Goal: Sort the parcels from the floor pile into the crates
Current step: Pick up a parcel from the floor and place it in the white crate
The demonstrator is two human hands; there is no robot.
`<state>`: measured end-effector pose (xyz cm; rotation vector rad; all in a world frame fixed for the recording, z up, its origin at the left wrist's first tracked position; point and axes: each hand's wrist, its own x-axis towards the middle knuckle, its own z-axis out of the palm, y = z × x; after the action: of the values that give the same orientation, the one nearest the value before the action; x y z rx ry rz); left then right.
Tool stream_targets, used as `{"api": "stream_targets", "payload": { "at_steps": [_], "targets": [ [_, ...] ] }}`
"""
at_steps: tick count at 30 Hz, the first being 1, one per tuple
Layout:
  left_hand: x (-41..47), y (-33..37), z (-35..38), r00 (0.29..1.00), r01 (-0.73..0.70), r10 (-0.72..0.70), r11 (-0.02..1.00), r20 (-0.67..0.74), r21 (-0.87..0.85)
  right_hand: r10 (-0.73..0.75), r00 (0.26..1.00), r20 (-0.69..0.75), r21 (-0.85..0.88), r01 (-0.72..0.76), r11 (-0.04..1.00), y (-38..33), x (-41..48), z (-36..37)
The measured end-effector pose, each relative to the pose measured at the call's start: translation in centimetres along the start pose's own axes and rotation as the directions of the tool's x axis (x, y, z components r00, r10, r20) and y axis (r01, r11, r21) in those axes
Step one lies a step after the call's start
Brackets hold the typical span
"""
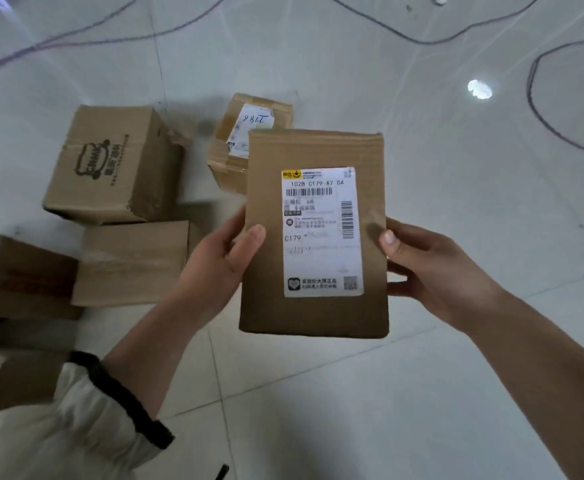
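Along the left side of the floor (pixel 318 393), the pile is lying: a printed box (pixel 114 164), a flat box (pixel 131 261) just beside it, and a small box (pixel 249 133) with a handwritten label. Above the floor's middle, the left hand (pixel 214 261) and the right hand (pixel 432 268) are holding the labelled parcel (pixel 314 233) label-side up by its side edges, thumbs pressing on the front, the fingers (pixel 401 291) curling behind. Such a light edge grip is risking a slip, likely if one hand is letting go while the parcel is swinging. No crate is showing, so turning while reading is risking a trip on the cables (pixel 529 91) trailing across the floor's right side.
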<state>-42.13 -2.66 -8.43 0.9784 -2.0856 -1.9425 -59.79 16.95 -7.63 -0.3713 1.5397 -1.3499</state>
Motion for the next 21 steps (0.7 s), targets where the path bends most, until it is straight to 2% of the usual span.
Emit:
{"api": "stream_targets", "payload": {
  "at_steps": [3,6,15,18,21],
  "targets": [
    [-2.7,8.0,-0.9,0.996,-0.056,0.050,0.995,0.072,0.084,-0.020,0.999,-0.026,0.039,0.021,0.999,-6.7,-5.1,0.4],
    [-5.9,17.2,-1.3,0.992,-0.068,0.059,0.994,0.114,0.080,-0.020,0.998,-0.052,0.031,0.022,0.999,-14.9,-11.3,0.3],
    [-19.0,50.5,-2.0,0.991,-0.064,0.048,0.990,0.125,0.127,-0.024,0.991,-0.130,0.022,0.027,0.999,-44.3,-32.5,2.8],
    [-23.8,58.9,-1.8,0.992,-0.099,0.086,0.984,0.091,0.149,-0.032,0.984,-0.176,0.000,0.033,0.999,-50.9,-38.6,3.8],
    [-27.6,63.6,-1.6,0.990,-0.125,0.113,0.981,0.083,0.151,-0.065,0.978,-0.198,-0.022,0.062,0.998,-54.4,-43.6,4.6]
  ]
}}
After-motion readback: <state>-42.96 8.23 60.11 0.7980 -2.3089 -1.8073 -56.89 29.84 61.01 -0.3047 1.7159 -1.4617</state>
